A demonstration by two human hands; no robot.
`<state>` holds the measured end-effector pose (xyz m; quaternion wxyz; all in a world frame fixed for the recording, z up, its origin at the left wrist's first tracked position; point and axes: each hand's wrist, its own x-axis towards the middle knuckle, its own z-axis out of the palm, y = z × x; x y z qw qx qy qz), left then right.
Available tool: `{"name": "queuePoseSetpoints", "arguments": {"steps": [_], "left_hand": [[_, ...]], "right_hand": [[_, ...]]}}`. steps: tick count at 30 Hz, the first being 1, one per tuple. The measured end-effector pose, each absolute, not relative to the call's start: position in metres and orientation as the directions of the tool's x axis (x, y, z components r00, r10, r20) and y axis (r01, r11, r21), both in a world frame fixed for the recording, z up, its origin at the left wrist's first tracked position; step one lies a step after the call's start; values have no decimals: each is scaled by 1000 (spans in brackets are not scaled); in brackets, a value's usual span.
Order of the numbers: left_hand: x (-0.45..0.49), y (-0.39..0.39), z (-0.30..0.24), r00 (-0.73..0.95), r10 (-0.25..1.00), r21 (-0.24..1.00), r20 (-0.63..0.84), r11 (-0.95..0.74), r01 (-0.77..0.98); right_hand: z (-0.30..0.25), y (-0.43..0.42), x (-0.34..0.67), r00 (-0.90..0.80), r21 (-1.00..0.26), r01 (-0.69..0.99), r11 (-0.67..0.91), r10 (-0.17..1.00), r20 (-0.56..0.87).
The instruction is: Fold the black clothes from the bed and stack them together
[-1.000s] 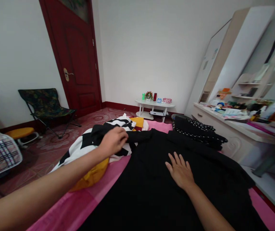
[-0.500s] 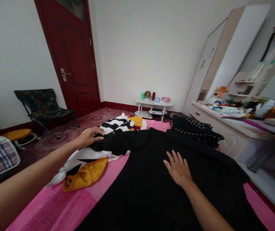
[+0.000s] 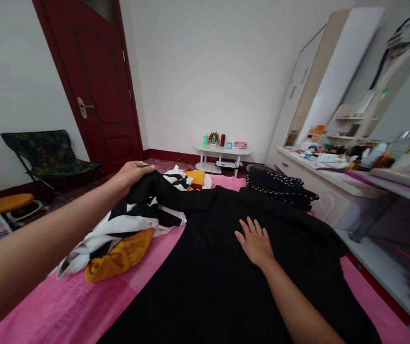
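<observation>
A large black garment (image 3: 205, 267) lies spread over a pink bedspread (image 3: 43, 310). Its left sleeve is pinched in my left hand (image 3: 135, 173) and raised off the pile beneath. My right hand (image 3: 257, 243) rests flat on the garment's upper part, fingers spread. Under the lifted sleeve lies a rumpled black-and-white patterned garment (image 3: 133, 223), with a mustard-yellow piece of cloth (image 3: 121, 255) poking out in front of it. A folded stack of black clothes, some with white dots (image 3: 280, 186), sits beyond the garment on the right.
A white dressing table (image 3: 327, 181) crowded with bottles stands along the right. At the far wall is a low white table (image 3: 222, 150) with small items. On the left are a camouflage folding chair (image 3: 52, 153), a yellow stool (image 3: 9, 203) and a red door (image 3: 97, 86).
My left hand has lifted the black sleeve upward, uncovering more of the black-and-white garment. My right hand stays flat on the black garment. The view has turned slightly right.
</observation>
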<state>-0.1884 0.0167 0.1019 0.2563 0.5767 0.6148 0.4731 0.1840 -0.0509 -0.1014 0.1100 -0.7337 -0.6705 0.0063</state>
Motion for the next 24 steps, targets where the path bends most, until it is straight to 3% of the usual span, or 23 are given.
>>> {"name": "queuePoseSetpoints", "arguments": {"steps": [1,3,6,8,11,14,16,20,24], "left_hand": [[-176,7,107,-169,970,956,176,-128,263],[-150,-19,113,-48,981,981,188,-190,-32],[-110,-55,112,135,945,944,299,-271,-187],[-87,-68,104,244,919,941,309,-257,-221],[-61,-70,84,304,908,948,287,-225,-223],[-47,-66,63,318,920,965,229,-171,-199],[-44,-68,53,375,911,977,169,-106,-183],[-58,-79,40,520,848,982,103,-3,-190],[-84,-88,32,519,854,981,40,66,-184]], "right_hand": [[-101,-52,185,91,-192,979,-61,984,152],[-101,-53,188,81,-260,965,-30,979,187],[-100,-54,191,65,-469,880,74,960,273],[-95,-56,189,86,-692,700,176,941,326],[-78,-66,172,167,-957,212,199,957,236],[-49,-80,145,49,-963,-267,29,999,17],[-27,-87,128,-49,-904,-423,-62,998,-46],[10,-84,112,-32,-914,-391,-106,994,-101],[18,-76,107,-102,-927,-331,-177,983,-151]]}}
